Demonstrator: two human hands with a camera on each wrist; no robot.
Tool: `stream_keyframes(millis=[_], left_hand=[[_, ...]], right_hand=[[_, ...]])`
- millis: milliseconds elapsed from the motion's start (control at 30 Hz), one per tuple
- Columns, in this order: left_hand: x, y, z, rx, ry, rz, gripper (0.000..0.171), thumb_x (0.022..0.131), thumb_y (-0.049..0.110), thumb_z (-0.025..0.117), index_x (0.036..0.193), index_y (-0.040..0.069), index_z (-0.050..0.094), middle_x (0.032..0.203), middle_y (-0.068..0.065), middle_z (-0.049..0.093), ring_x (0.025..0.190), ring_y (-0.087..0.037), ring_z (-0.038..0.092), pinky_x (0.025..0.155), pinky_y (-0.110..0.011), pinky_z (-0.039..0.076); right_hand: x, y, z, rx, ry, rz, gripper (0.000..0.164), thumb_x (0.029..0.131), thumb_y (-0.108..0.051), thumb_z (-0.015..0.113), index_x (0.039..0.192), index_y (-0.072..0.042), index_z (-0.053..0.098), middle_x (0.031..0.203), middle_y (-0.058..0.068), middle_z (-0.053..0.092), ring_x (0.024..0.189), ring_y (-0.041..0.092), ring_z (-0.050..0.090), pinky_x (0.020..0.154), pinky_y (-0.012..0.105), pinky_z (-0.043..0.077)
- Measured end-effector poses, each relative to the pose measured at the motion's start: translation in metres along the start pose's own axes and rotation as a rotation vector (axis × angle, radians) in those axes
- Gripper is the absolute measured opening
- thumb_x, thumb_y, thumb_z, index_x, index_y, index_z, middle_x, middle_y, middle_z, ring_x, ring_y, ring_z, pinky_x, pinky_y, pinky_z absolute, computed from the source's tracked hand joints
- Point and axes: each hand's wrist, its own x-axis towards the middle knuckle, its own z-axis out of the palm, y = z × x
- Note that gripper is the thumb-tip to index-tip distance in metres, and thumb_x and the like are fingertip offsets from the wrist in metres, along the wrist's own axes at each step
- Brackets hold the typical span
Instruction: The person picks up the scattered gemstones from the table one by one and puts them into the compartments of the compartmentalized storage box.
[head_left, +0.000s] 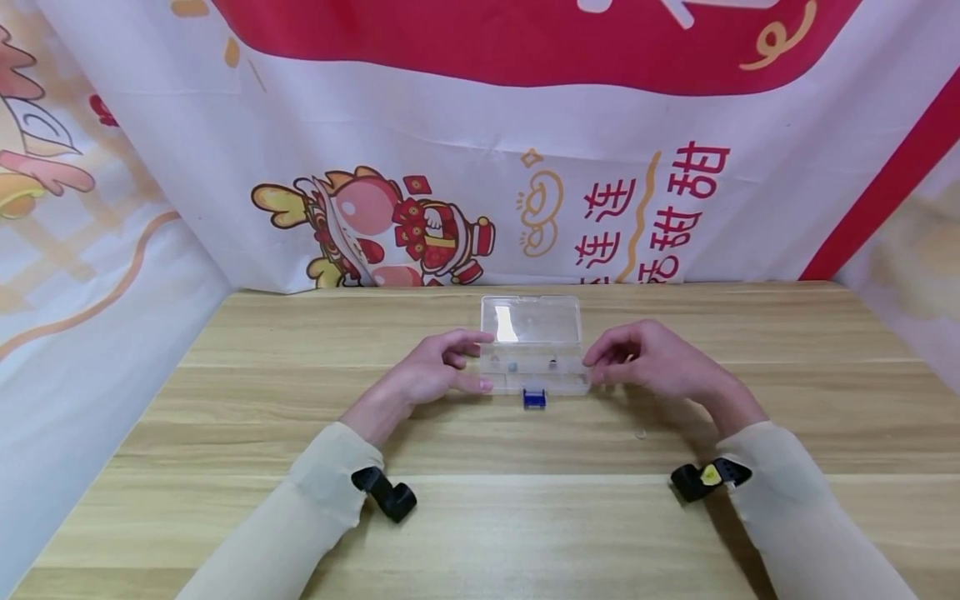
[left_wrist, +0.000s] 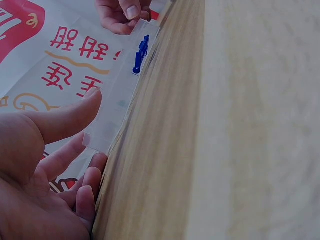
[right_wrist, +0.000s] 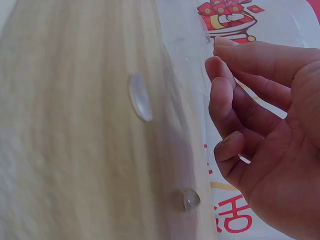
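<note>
A clear plastic compartment box [head_left: 546, 383] lies on the table with its transparent lid [head_left: 543, 321] raised at the back. Small beads [head_left: 512, 367] sit in its rear compartments. At the middle of its front edge stands a blue latch [head_left: 534, 399]. My left hand [head_left: 442, 367] is at the box's left end, index fingertip by the lid and thumb near the front corner, fingers relaxed. At the right end, my right hand [head_left: 645, 358] has its thumb and index fingertips beside the wall, the other fingers loosely bent; its palm shows nothing held [right_wrist: 270, 115].
A thin clear piece [right_wrist: 141, 97] and a rounded clear bead [right_wrist: 191, 199] lie on the wood table [head_left: 510, 525] beside the right hand. Printed cloth [head_left: 450, 125] hangs behind the table and along its sides. Each sleeve carries a black wrist mount [head_left: 386, 496].
</note>
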Motion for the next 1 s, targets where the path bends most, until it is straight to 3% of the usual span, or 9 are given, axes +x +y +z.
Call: stream_keyframes(millis=[400,600,1000], left_hand=[[-0.001,0.0,-0.001,-0.003,-0.004,-0.002,0.066,0.086,0.015,0.088,0.144,0.033,0.064,0.147,-0.003,0.058,0.122,-0.026,0.046,0.102,-0.039,0.04],[-0.001,0.0,-0.001,-0.004,-0.004,0.003,0.066,0.086,0.014,0.088,0.144,0.032,0.064,0.146,-0.003,0.058,0.121,-0.026,0.047,0.102,-0.038,0.041],[0.0,-0.001,0.0,-0.004,-0.002,0.014,0.067,0.085,0.013,0.089,0.145,0.029,0.064,0.145,-0.005,0.058,0.119,-0.025,0.047,0.1,-0.037,0.041]], right_hand=[[-0.013,0.011,-0.022,-0.057,0.01,0.0,0.022,0.094,-0.027,0.082,0.112,-0.015,0.079,0.109,0.003,0.076,0.091,0.021,0.059,0.074,0.029,0.05],[-0.019,0.027,-0.035,-0.05,-0.042,0.023,0.023,0.093,-0.022,0.082,0.114,-0.015,0.079,0.111,0.005,0.077,0.095,0.021,0.064,0.084,0.027,0.053],[-0.03,0.049,-0.051,-0.001,-0.167,0.124,0.029,0.088,-0.019,0.086,0.115,-0.011,0.079,0.099,0.009,0.075,0.09,0.02,0.065,0.083,0.025,0.053]])
